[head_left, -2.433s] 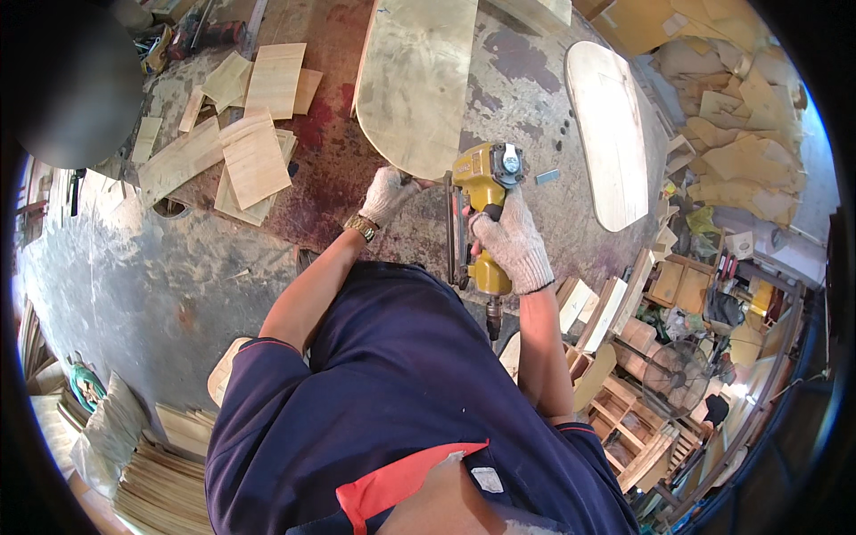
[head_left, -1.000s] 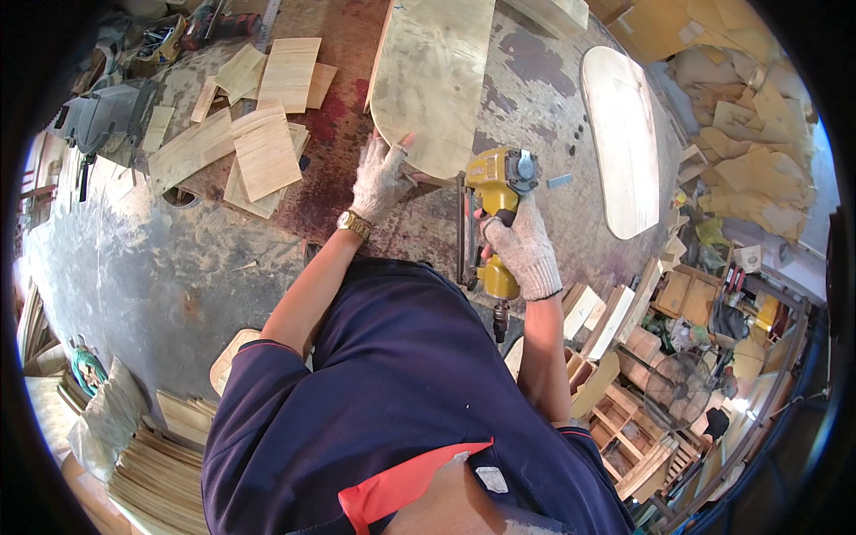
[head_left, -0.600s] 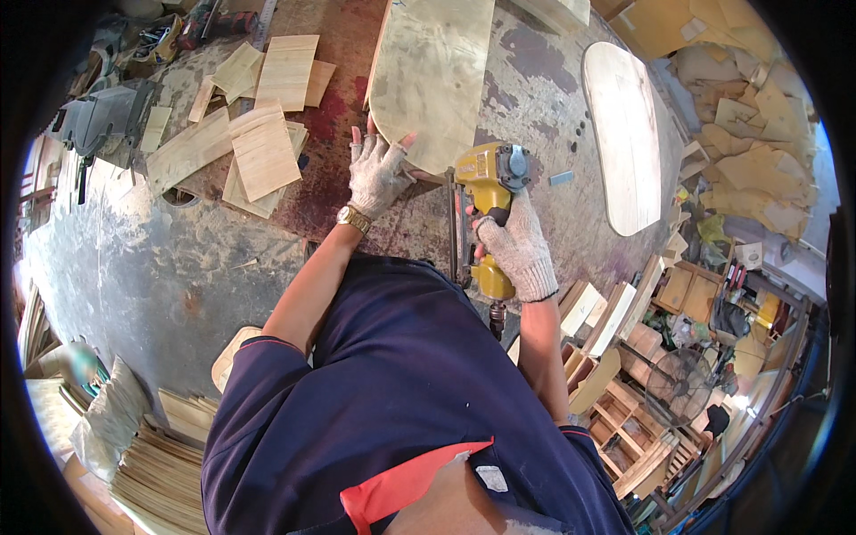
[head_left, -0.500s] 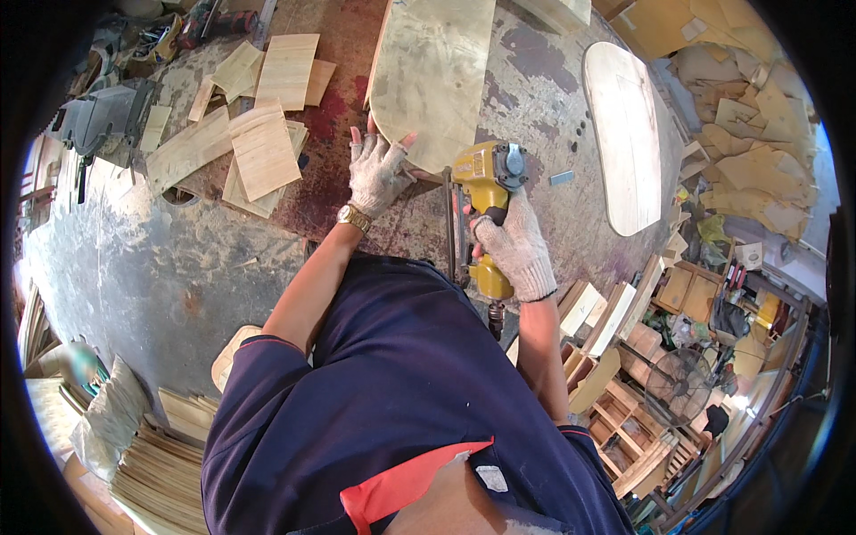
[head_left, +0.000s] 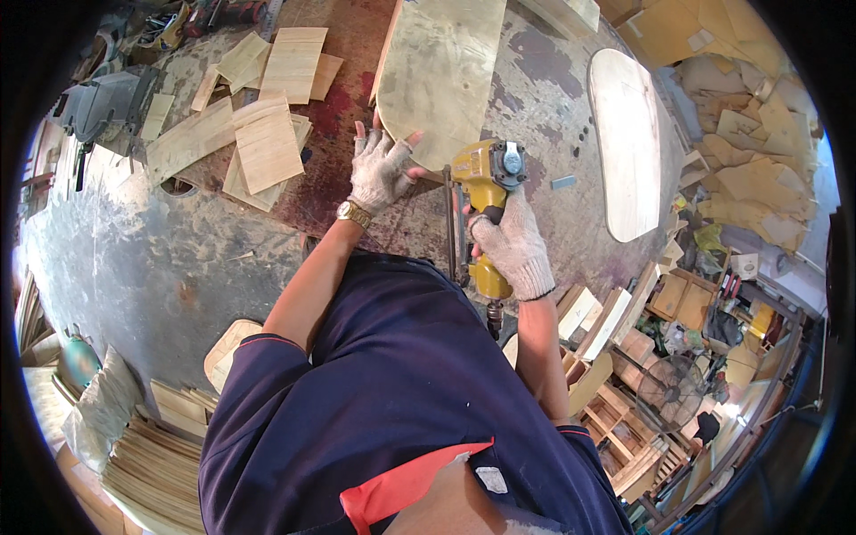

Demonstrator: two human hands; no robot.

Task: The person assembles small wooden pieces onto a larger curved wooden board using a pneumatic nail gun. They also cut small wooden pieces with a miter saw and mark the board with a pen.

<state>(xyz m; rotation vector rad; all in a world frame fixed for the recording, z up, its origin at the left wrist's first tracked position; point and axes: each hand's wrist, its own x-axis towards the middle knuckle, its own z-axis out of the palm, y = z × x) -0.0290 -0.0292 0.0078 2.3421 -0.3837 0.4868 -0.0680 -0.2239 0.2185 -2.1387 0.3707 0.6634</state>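
My right hand, in a white knit glove with bare fingertips, grips the handle of a yellow air nail gun. The gun's nose and long magazine are by the near edge of a pale wooden panel with a rounded corner. At that corner rests my left hand, gloved alike, fingers spread, the thumb over the panel's edge. Whether its hidden fingertips press on the panel's side, I cannot tell. An air hose fitting hangs from the gun's lower end.
Several thin wood pieces lie loosely at the left. Right of the gun are a small grey-blue strip and a rounded board. A dark power tool stands at the far left. Stacked boards and a fan are lower down.
The view has shifted slightly, so the panel and boards appear a little to the right. Both hands keep nearly the same pose, and the nail gun stays at the panel's edge.
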